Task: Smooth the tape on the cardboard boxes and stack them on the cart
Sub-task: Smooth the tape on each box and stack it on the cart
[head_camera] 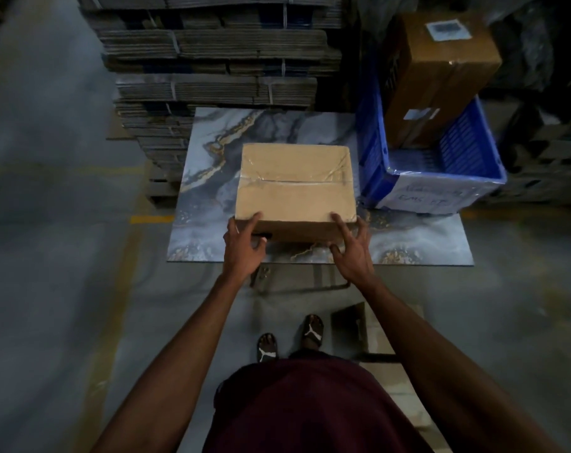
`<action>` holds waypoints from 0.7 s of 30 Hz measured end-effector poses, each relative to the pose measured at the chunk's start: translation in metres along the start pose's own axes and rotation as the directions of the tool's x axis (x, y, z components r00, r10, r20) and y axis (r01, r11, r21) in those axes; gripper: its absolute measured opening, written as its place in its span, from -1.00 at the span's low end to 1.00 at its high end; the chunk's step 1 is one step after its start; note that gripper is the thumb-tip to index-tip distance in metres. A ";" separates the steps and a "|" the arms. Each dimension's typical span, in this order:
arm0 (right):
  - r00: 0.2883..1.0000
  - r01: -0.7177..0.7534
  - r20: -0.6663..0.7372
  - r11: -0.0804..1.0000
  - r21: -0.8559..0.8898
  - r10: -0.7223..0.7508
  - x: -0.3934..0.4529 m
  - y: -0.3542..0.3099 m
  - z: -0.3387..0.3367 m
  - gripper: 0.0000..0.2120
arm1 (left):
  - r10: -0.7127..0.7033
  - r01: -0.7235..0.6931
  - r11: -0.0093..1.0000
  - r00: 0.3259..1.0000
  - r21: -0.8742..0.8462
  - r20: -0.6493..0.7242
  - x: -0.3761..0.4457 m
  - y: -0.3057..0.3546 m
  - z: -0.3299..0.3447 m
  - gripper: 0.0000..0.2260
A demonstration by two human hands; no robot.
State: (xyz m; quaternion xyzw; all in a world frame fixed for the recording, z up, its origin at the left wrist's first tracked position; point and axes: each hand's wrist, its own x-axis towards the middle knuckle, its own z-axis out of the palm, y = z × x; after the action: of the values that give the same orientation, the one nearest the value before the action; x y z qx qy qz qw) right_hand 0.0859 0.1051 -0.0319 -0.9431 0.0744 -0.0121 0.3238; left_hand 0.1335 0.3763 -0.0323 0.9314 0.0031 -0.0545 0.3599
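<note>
The left hand [245, 246] and right hand [351, 246] grasp the near corners of the cardboard box [295, 188], fingers curled over the top edge. The box rests on the marbled cart deck [408, 243], beside the blue crate [441, 188]. Keep both grasps level; the clear tape [294, 174] looks wrinkled, so press it flat along the seam.
</note>
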 end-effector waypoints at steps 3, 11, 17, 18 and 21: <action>0.999 -0.034 -0.036 0.995 -0.092 0.031 0.005 -0.006 -0.004 -0.36 | -0.053 0.053 0.998 0.999 0.024 0.003 0.005 0.015 -0.004 -0.47; 1.000 -0.024 -0.020 0.997 -0.067 0.023 0.011 -0.004 -0.017 -0.49 | -0.064 0.062 0.992 0.998 0.111 0.018 0.013 0.012 -0.024 -0.54; 0.983 -0.081 -0.132 0.948 0.308 0.127 0.014 -0.021 -0.029 -0.53 | -0.057 0.048 0.991 0.996 -0.126 -0.068 0.017 0.025 -0.035 -0.66; 0.979 -0.065 -0.162 0.942 0.328 0.124 0.020 -0.028 -0.037 -0.51 | -0.053 0.035 0.987 0.992 -0.156 -0.111 0.020 0.035 -0.040 -0.64; 0.966 -0.029 -0.234 0.948 0.316 0.108 0.045 -0.046 -0.064 -0.31 | -0.051 0.011 0.985 0.973 -0.173 -0.226 0.036 0.067 -0.060 -0.57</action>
State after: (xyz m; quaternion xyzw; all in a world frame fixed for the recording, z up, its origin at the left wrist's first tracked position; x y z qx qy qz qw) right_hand 0.1323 0.0952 0.0457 -0.8684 0.1444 -0.1301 0.4561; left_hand 0.1785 0.3652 0.0528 0.8971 0.0638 0.0482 0.4346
